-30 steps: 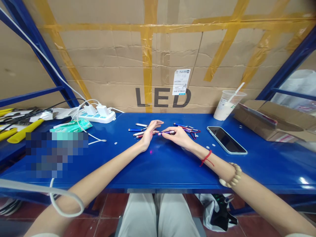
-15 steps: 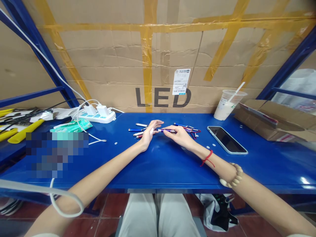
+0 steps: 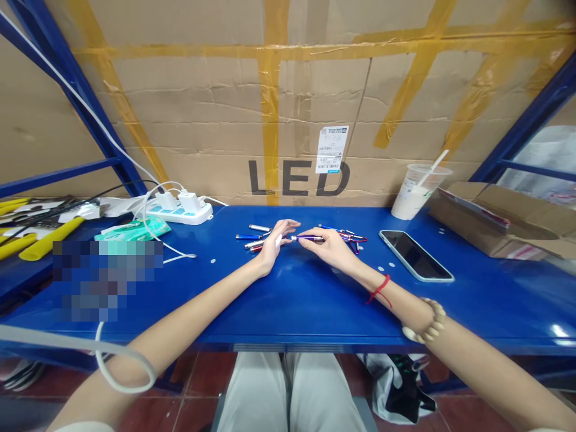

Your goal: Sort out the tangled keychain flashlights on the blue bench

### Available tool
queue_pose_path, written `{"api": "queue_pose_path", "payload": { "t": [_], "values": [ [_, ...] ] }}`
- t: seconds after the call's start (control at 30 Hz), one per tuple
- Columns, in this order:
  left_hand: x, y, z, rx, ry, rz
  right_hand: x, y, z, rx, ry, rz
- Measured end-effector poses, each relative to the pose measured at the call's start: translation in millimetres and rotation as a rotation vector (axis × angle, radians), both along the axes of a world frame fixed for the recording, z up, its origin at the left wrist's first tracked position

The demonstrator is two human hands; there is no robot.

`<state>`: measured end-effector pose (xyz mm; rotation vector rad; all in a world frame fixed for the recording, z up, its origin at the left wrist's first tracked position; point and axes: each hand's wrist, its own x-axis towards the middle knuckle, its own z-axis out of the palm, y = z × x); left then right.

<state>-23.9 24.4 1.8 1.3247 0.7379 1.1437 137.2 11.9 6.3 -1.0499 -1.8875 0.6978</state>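
Observation:
Pinched between the thumb and fingers of my right hand point(image 3: 332, 247) is a slim purple pen-like tube point(image 3: 306, 238) with a silver end pointing left. My left hand point(image 3: 272, 246) rests on its edge on the blue table, fingers stretched out and the palm turned toward the tube. Beside and behind my left hand lie several similar tubes, among them a blue one point(image 3: 246, 237) and a silver one point(image 3: 260, 228); the hand hides parts of them. More tubes, including a blue one point(image 3: 335, 229) and red ones with small clips point(image 3: 357, 245), lie behind my right hand.
A phone point(image 3: 416, 255), a drink cup with a straw point(image 3: 411, 195) and an open cardboard box point(image 3: 490, 225) are on the right. At left are a power strip point(image 3: 180, 213), a green packet point(image 3: 132, 231) and yellow-handled items point(image 3: 51, 239). A large carton point(image 3: 202, 132) stands behind.
Both hands hold nearly the same pose, with the purple tube still in my right hand. The whole view has shifted slightly.

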Motion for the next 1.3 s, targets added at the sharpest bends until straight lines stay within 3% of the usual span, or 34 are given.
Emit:
{"api": "queue_pose_path", "payload": {
  "t": [0.37, 0.83, 0.9, 0.97, 1.1, 1.2, 1.3],
  "values": [
    [1.3, -2.8, 5.8, -0.054, -0.004, 0.024, 1.0, 4.5, -2.9, -0.013, -0.046, 0.004],
    [-6.6, 3.4, 10.1, 0.058, 0.057, 0.085, 2.1, 3.0, 1.8, 0.001, -0.097, -0.014],
    [-13.3, 7.8, 15.3, 0.118, 0.158, 0.122, 6.3, 5.6, 2.6, 0.015, -0.180, -0.020],
    [-23.2, 12.5, 21.4, 0.254, 0.386, 0.166, 14.1, 9.4, 2.8, 0.035, -0.327, -0.061],
    [-46.5, 18.7, 29.7, 0.523, 0.864, 0.247, 35.1, 17.7, 3.0, 0.040, -0.667, -0.298],
    [-59.3, 20.3, 29.1, 0.553, 1.035, 0.236, 45.3, 21.2, 4.1, 0.080, -0.816, -0.478],
    [-62.2, 19.7, 25.2, 0.522, 1.072, 0.198, 40.9, 20.3, 3.8, 0.207, -0.743, -0.468]
  ]
}}
